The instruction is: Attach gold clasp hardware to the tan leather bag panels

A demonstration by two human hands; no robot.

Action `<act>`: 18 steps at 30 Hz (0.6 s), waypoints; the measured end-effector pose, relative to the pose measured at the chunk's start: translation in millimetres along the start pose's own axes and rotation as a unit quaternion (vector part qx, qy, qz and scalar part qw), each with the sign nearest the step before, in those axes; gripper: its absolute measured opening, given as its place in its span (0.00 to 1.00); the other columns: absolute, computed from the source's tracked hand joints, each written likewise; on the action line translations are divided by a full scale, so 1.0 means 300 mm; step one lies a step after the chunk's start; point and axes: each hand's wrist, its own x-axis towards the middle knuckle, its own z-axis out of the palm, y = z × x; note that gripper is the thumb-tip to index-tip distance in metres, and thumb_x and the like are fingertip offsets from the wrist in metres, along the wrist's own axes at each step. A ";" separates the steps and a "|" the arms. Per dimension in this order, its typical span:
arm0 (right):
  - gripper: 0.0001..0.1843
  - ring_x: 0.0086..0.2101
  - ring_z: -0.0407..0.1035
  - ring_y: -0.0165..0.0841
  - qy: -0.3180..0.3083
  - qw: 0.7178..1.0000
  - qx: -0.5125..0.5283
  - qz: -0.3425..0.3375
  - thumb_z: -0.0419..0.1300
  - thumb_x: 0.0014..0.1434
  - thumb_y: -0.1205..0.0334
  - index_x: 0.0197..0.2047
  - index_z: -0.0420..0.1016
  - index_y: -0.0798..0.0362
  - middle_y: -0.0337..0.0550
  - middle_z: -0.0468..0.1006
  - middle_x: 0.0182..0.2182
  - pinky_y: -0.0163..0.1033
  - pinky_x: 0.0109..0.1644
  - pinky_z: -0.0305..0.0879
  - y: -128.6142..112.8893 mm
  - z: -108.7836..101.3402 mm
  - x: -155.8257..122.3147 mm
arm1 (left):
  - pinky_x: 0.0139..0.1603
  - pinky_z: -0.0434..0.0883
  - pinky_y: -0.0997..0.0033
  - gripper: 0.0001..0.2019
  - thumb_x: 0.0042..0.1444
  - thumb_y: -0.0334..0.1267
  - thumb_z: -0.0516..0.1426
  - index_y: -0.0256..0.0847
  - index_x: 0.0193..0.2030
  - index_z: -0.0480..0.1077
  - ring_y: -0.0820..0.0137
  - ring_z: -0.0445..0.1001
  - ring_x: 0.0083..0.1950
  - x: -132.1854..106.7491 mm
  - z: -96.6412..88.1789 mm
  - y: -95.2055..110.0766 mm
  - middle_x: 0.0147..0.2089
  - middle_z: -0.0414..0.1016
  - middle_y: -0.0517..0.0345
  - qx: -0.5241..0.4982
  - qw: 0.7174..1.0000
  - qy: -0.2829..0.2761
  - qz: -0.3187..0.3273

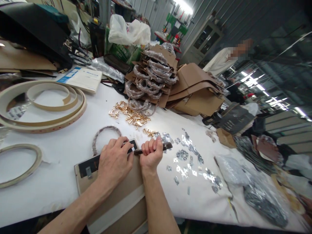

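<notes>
A beige panel [117,185], which looks like a bag piece, leans at the table's front edge. It has a black strip along its top and a small metal clip [89,173] near its left corner. My left hand [115,162] lies over this top edge, fingers curled round it, thumb and forefinger beside a small pale piece [133,148]. My right hand [151,156] is closed in a fist round a dark, narrow metal tool [167,146], whose tip reaches the strip near my left fingers. Behind the panel stands a plastic-wrapped loop handle [106,130].
Gold-coloured fittings [134,117] and silver metal plates [187,152] lie loose on the white table [58,165]. Rolls of strip [80,117] are at left. Stacked wrapped handles [153,74] and brown sheets [195,87] stand behind. Plastic bags [234,170] lie right. A person [218,61] is farther back.
</notes>
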 end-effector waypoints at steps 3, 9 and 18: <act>0.32 0.15 0.34 0.24 0.022 1.000 0.014 -0.006 0.58 0.65 0.43 0.23 0.43 0.49 0.25 0.43 0.15 0.34 0.16 0.37 0.023 -0.007 0.001 | 0.49 0.70 0.50 0.10 0.64 0.41 0.57 0.47 0.48 0.78 0.52 0.71 0.55 0.000 0.001 -0.003 0.59 0.76 0.52 -0.002 1.000 0.003 0.003; 0.31 0.16 0.33 0.24 0.035 0.999 0.029 -0.008 0.58 0.66 0.45 0.24 0.43 0.49 0.25 0.42 0.15 0.33 0.16 0.37 0.032 -0.012 0.006 | 0.47 0.71 0.50 0.10 0.64 0.39 0.57 0.47 0.48 0.77 0.52 0.70 0.54 0.005 -0.004 -0.011 0.55 0.77 0.52 -0.014 1.000 -0.009 0.011; 0.28 0.15 0.49 0.23 -0.037 0.990 -0.128 -0.051 0.64 0.64 0.47 0.23 0.52 0.48 0.26 0.54 0.15 0.34 0.19 0.49 0.094 0.068 -0.023 | 0.48 0.72 0.52 0.07 0.62 0.38 0.58 0.46 0.45 0.77 0.53 0.70 0.52 0.008 -0.006 -0.034 0.54 0.77 0.52 -0.049 0.998 -0.034 0.015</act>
